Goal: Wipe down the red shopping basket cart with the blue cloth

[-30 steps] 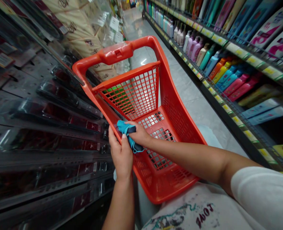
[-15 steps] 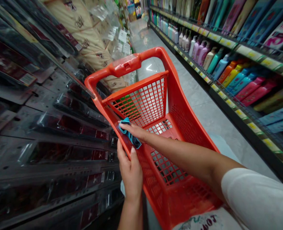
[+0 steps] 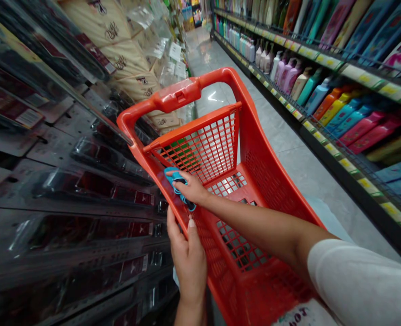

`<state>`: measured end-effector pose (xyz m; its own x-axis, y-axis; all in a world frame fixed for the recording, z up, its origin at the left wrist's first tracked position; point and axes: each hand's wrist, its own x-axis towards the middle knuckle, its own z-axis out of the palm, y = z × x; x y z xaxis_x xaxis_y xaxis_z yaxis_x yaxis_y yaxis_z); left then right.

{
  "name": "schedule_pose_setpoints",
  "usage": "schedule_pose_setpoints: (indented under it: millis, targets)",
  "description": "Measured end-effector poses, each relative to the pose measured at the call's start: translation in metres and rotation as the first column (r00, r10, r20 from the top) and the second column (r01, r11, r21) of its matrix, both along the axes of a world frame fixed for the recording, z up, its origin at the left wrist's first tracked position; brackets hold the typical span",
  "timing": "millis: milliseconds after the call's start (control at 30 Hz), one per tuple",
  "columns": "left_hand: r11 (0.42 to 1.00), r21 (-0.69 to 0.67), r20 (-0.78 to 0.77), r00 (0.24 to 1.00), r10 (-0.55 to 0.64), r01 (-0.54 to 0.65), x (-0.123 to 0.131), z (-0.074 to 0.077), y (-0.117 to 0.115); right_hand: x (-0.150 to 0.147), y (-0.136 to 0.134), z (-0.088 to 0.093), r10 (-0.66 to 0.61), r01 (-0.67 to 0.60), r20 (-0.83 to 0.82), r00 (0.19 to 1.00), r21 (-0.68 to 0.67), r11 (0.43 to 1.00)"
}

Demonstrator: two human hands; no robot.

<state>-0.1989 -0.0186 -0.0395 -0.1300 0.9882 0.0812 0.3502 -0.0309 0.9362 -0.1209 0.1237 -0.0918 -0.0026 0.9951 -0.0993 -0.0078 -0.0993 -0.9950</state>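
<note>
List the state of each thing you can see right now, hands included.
Red cart: upright, handle end away from the wearer
Handle: not held
Mesh panel: slanted across the handle end
Left hand: closed on the cart's left rim
Right hand: gripping the cloth
Blue cloth: bunched, against the left wall's inside
Pump bottles: lined up, shelved
Cream packages: stacked

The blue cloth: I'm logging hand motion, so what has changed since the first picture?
The right hand has moved the cloth along the inside of the cart toward the handle, clear of the left thumb. The cart appears lower and further right. Unchanged: right hand holding cloth, left hand on the rim.
</note>
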Motion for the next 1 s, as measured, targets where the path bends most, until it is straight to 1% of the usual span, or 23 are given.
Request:
schedule_pose_setpoints:
  millis: [67, 100, 167, 200, 233, 267, 300, 333, 367, 400, 433, 467, 500, 533, 567, 600, 667, 767, 833, 900, 1000]
  targets:
    - [1.000, 0.008, 0.002, 1.000, 0.001, -0.001, 0.000, -0.001, 0.001, 0.004, -0.002, -0.006, 0.027, -0.006, 0.122, 0.992, -0.169, 0.986]
    - [1.000, 0.006, 0.003, 1.000, 0.003, -0.003, 0.000, -0.001, 0.001, 0.004, -0.002, -0.008, 0.042, -0.006, 0.158, 0.987, -0.227, 0.974]
    - [1.000, -0.004, 0.004, 1.000, 0.011, -0.011, 0.001, -0.001, 0.001, 0.004, 0.002, -0.004, 0.055, -0.011, 0.176, 0.983, -0.241, 0.970]
    - [1.000, -0.007, 0.003, 1.000, 0.015, -0.015, 0.001, -0.001, 0.001, 0.003, 0.006, 0.002, 0.053, -0.018, 0.165, 0.985, -0.206, 0.978]
    - [1.000, -0.007, 0.003, 1.000, 0.018, -0.018, 0.001, -0.001, 0.001, 0.002, 0.011, 0.011, 0.045, -0.028, 0.133, 0.990, -0.125, 0.992]
    - [1.000, -0.003, 0.004, 1.000, 0.019, -0.019, 0.002, -0.001, 0.001, 0.001, 0.016, 0.020, 0.035, -0.036, 0.082, 0.996, 0.004, 0.999]
    - [1.000, 0.001, 0.006, 1.000, 0.019, -0.019, 0.002, 0.000, 0.002, 0.000, 0.020, 0.028, 0.029, -0.033, 0.024, 0.999, 0.161, 0.986]
    - [1.000, 0.005, 0.008, 1.000, 0.019, -0.019, 0.003, 0.000, 0.002, 0.000, 0.023, 0.033, 0.031, -0.023, -0.022, 0.999, 0.304, 0.953]
    - [1.000, 0.008, 0.009, 1.000, 0.018, -0.018, 0.003, 0.001, 0.003, 0.000, 0.023, 0.034, 0.030, -0.016, -0.030, 0.999, 0.383, 0.924]
    - [1.000, 0.009, 0.009, 1.000, 0.019, -0.019, 0.003, 0.001, 0.003, 0.001, 0.021, 0.031, 0.020, -0.020, 0.003, 1.000, 0.383, 0.924]
    - [1.000, 0.009, 0.007, 1.000, 0.019, -0.019, 0.004, 0.001, 0.003, 0.002, 0.017, 0.023, 0.008, -0.029, 0.072, 0.997, 0.305, 0.952]
    - [1.000, 0.008, 0.008, 1.000, 0.019, -0.019, 0.004, 0.001, 0.004, 0.003, 0.010, 0.011, 0.008, -0.036, 0.152, 0.988, 0.182, 0.983]
    - [1.000, 0.006, 0.012, 1.000, 0.018, -0.018, 0.004, 0.001, 0.004, 0.004, 0.003, -0.002, 0.023, -0.033, 0.228, 0.973, 0.042, 0.999]
    - [1.000, 0.003, 0.018, 1.000, 0.017, -0.017, 0.003, 0.001, 0.004, 0.005, -0.003, -0.015, 0.042, -0.031, 0.270, 0.962, -0.044, 0.999]
    - [1.000, 0.001, 0.024, 1.000, 0.017, -0.017, 0.003, 0.000, 0.004, 0.005, -0.008, -0.027, 0.058, -0.029, 0.299, 0.953, -0.100, 0.995]
    - [1.000, -0.001, 0.028, 0.999, 0.017, -0.017, 0.003, 0.000, 0.004, 0.004, -0.011, -0.036, 0.069, -0.032, 0.313, 0.947, -0.122, 0.992]
    - [1.000, 0.003, 0.028, 0.999, 0.016, -0.017, 0.003, 0.000, 0.003, 0.002, -0.011, -0.044, 0.080, -0.041, 0.340, 0.937, -0.120, 0.992]
    - [1.000, 0.014, 0.016, 1.000, 0.011, -0.011, 0.003, 0.002, 0.003, 0.000, -0.004, -0.041, 0.070, -0.068, 0.386, 0.920, -0.019, 0.998]
    - [1.000, 0.011, 0.008, 1.000, 0.012, -0.012, 0.004, 0.003, 0.002, 0.003, -0.004, -0.042, 0.083, -0.107, 0.447, 0.891, 0.028, 0.994]
    - [1.000, 0.006, 0.017, 1.000, 0.015, -0.015, 0.004, 0.003, 0.002, 0.009, -0.013, -0.052, 0.140, -0.167, 0.532, 0.835, 0.003, 0.986]
    - [1.000, 0.011, 0.044, 0.999, 0.010, -0.011, 0.004, 0.002, 0.002, 0.020, -0.030, -0.073, 0.249, -0.261, 0.656, 0.713, -0.082, 0.962]
